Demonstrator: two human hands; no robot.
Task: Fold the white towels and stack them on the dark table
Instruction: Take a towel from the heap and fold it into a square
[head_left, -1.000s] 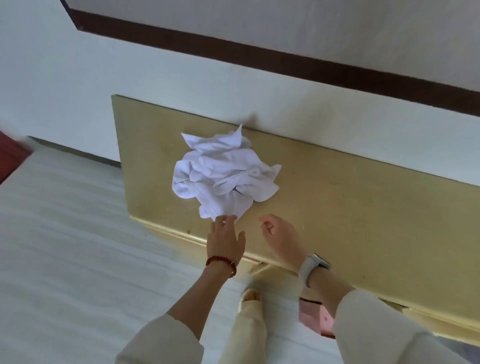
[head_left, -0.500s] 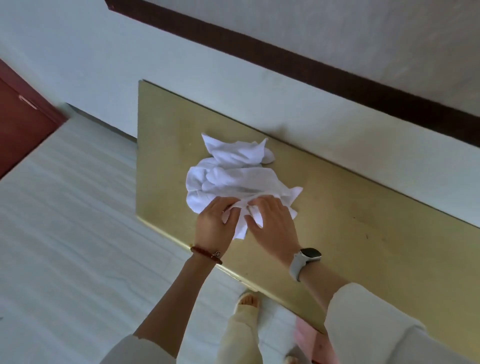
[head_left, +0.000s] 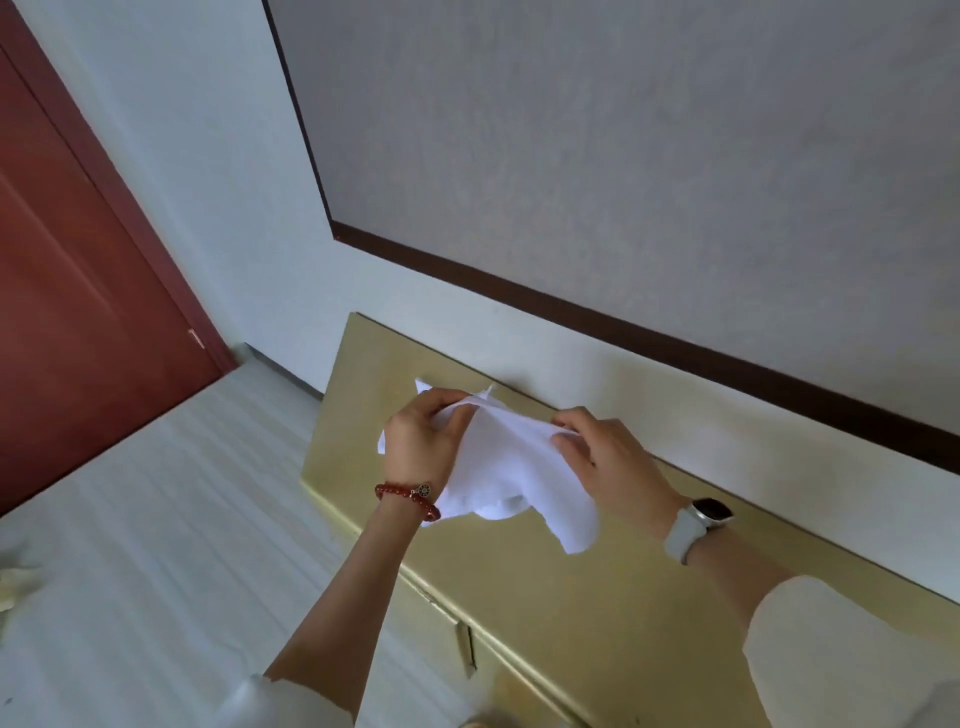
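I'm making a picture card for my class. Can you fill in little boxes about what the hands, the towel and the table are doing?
left hand: pinches the top edge of the white towel
right hand: pinches the same edge, further right
white towel: lifted, stretched between both hands, rest hanging crumpled
table: gold-coloured top, against the wall
other towels: a bit of white cloth peeks out behind the left hand; cannot tell how many
folded stack: none in view
left wrist: red bead bracelet
right wrist: white-strapped watch
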